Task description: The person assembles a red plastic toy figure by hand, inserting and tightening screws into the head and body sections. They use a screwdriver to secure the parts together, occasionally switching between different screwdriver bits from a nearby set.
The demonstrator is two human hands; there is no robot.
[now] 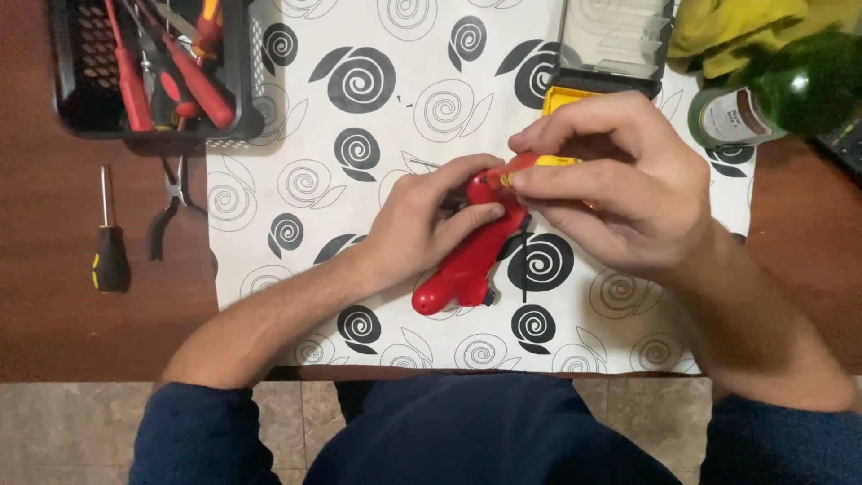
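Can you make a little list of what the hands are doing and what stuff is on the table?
left hand: grips the red toy near its upper end
right hand: pinches the toy's yellow part
cover: white sheet with black swirls
far left: black basket of red-handled tools
on bare wood: black screwdriver, pliers
far right: green bottle, yellow cloth

Glossy red plastic pistol-shaped tool [467, 260] lies on smooth spiral-printed white paper sheet [359, 135] over matt brown wooden surface [54, 314].
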